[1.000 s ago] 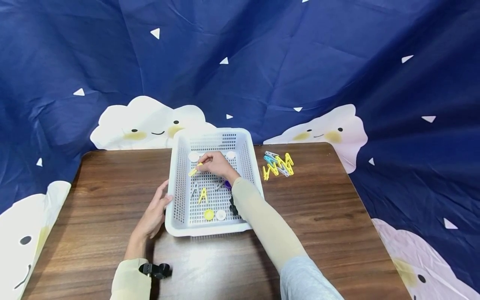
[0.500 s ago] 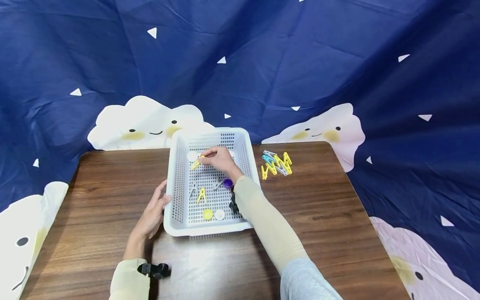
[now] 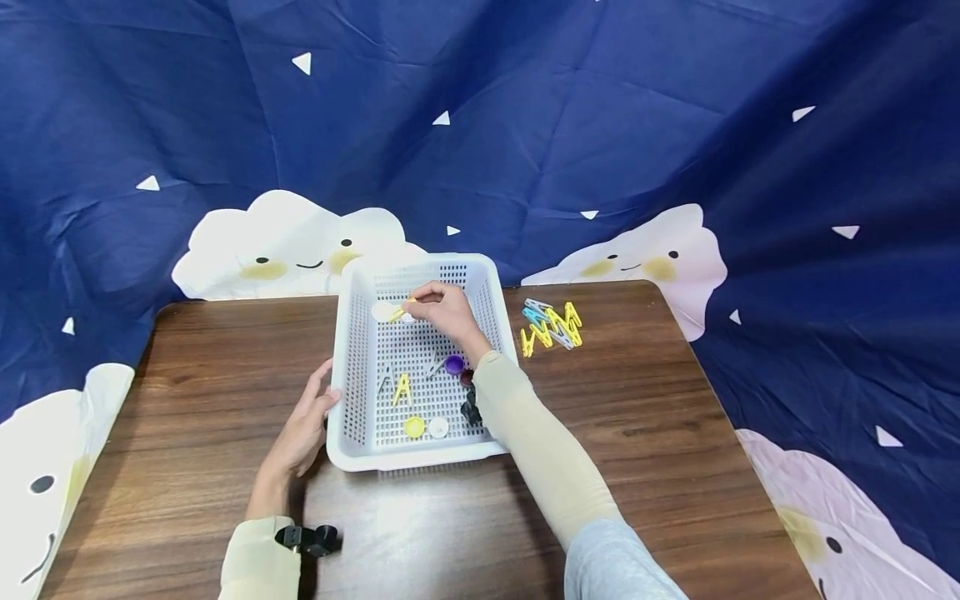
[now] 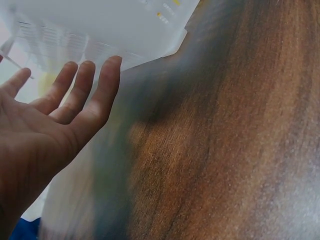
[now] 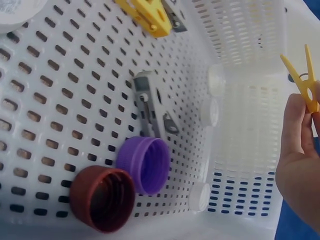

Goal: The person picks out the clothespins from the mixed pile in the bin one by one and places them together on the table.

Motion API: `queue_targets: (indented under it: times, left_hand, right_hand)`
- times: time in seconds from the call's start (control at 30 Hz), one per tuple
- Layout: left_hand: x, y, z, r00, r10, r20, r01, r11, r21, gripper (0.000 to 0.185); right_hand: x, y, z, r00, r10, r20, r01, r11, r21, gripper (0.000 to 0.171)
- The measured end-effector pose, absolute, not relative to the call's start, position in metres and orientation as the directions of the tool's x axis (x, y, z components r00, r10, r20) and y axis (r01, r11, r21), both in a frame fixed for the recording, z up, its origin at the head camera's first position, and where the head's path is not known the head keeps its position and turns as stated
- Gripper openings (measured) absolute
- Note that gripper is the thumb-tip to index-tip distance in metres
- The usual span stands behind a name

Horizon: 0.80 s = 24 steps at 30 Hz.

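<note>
The right hand point(image 3: 444, 308) reached into the far end of the white basket point(image 3: 352, 367) and pinched a yellow clothespin point(image 3: 401, 312) between thumb and fingertips, its grip pressed together on the pin's handle end. In the right wrist view the same clothespin point(image 5: 303, 82) stood clear of the basket floor, its two prongs spread in a V above the fingers point(image 5: 295, 125). It hung just above a white cap point(image 3: 382, 312) near the basket's far left corner.

The left hand point(image 3: 306, 427) rested against the outside of the basket's left wall, near the front corner. Its grip was spread, the fingers point(image 4: 80, 90) straight and touching the white plastic, holding nothing.

On the basket floor lay a second yellow clothespin point(image 3: 403, 388), a grey clothespin point(image 5: 152, 107), a purple cap point(image 5: 145, 164) and a brown cap point(image 5: 102, 198) just beside it, touching or nearly so. Closer to the front wall sat a yellow cap point(image 3: 414, 427) and another white cap point(image 3: 438, 427), side by side.

The basket stood on a dark wooden desk point(image 3: 675, 400). A small heap of yellow, blue and grey clothespins point(image 3: 551, 327) lay on the desk to the right of the basket, well apart from both hands
</note>
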<state>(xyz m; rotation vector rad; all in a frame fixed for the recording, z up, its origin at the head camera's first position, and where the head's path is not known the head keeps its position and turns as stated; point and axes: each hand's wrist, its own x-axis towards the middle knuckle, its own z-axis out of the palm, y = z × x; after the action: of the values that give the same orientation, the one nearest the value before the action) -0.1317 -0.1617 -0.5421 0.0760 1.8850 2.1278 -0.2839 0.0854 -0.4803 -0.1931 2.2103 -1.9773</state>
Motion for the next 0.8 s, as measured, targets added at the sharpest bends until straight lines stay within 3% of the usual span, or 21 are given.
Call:
queue_targets:
  times: [0.2, 0.8]
  left_hand:
    - [-0.132, -0.162, -0.542, -0.955, 0.257, -0.148, -0.178, -0.099, 0.979, 0.058]
    - [-0.130, -0.162, -0.541, -0.954, 0.262, -0.148, -0.181, -0.105, 0.978, 0.058]
  right_hand:
    - [-0.285, 0.094, -0.477, -0.985, -0.169, 0.024, -0.036, 0.073, -0.997, 0.017]
    - [-0.280, 0.111, -0.476, -0.999, -0.047, 0.001, -0.002, 0.034, -0.999, 0.015]
